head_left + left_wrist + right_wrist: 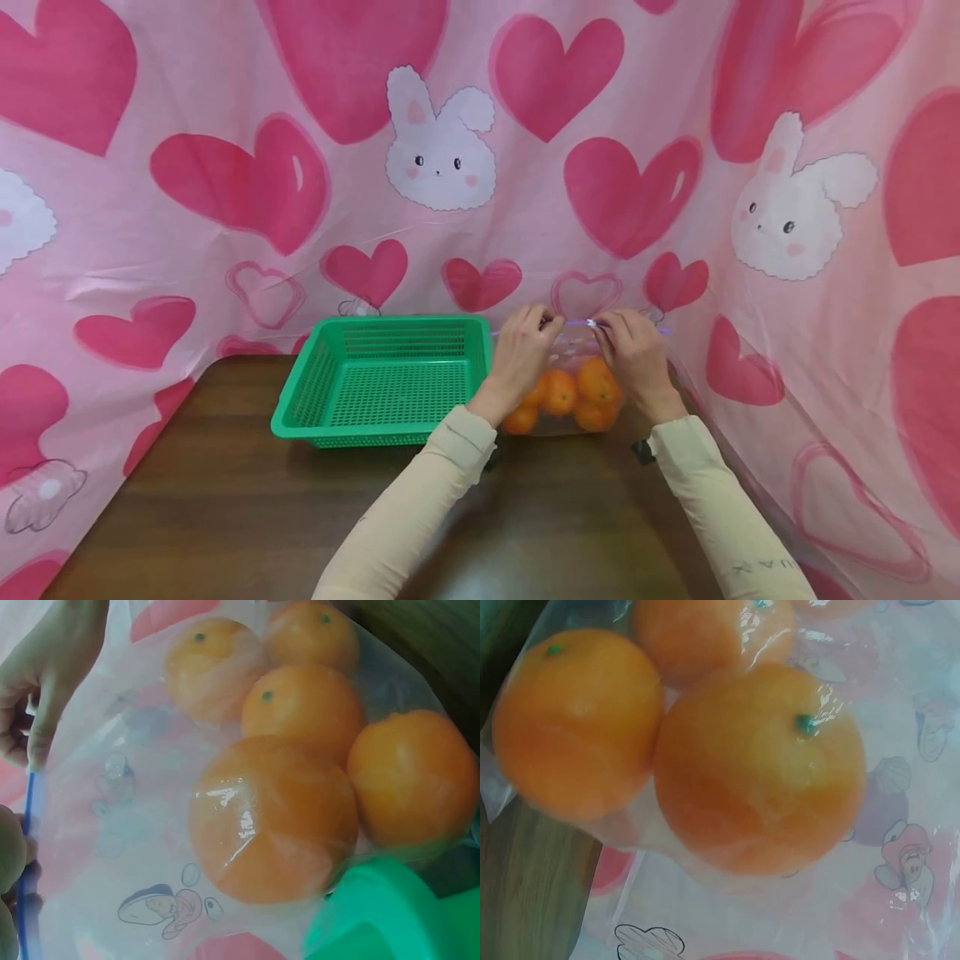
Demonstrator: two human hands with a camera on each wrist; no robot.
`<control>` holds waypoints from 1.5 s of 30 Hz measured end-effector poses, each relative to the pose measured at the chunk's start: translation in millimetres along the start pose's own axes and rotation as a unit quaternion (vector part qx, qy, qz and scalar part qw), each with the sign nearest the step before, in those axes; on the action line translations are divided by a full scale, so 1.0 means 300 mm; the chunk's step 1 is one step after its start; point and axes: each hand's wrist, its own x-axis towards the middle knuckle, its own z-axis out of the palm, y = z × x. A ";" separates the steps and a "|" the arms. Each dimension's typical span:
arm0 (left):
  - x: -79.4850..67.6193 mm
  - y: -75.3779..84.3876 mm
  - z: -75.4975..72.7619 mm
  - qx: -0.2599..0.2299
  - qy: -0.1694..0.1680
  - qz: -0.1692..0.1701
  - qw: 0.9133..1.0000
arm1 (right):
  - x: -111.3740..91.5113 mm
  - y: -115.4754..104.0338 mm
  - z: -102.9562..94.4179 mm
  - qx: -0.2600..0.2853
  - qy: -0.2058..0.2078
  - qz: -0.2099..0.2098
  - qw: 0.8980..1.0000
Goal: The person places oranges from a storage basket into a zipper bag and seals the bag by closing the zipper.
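Note:
A clear zip bag (576,343) with printed cartoon figures holds several oranges (559,392) with small green stem ends. Its blue-purple zip runs along the top. My left hand (517,357) pinches the bag's top edge left of its middle. With thumb and finger, my right hand (637,354) pinches the zip at a small white slider (592,323). In the left wrist view, the right hand (56,671) grips the blue zip strip (28,825), and left fingers (9,851) show at the frame's edge. The right wrist view shows oranges (761,772) through the film but no hand.
Left of the bag, a green plastic basket (390,437) with mesh sides stands on the brown wooden table (247,500); nothing shows inside it. A pink curtain (525,217) with hearts and rabbits hangs behind the table and along its sides.

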 end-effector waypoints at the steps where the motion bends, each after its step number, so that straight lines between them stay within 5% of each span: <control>1: 0.000 -0.001 0.001 -0.002 0.004 0.002 1.000 | 0.000 0.002 0.000 -0.002 0.001 0.000 1.000; 19: -0.015 -0.015 0.004 -0.025 0.029 0.009 0.999 | -0.048 0.059 -0.041 -0.003 -0.022 0.018 1.000; 26: -0.015 -0.011 0.003 -0.022 0.011 -0.004 1.000 | -0.050 0.071 -0.052 0.001 -0.014 0.011 1.000; 34: 0.006 0.025 0.007 -0.014 -0.004 -0.006 1.000 | -0.055 0.057 -0.050 -0.023 0.026 0.002 0.999; 45: 0.038 0.066 0.045 0.012 -0.007 0.006 1.000 | -0.074 0.047 -0.009 -0.062 0.137 -0.016 0.989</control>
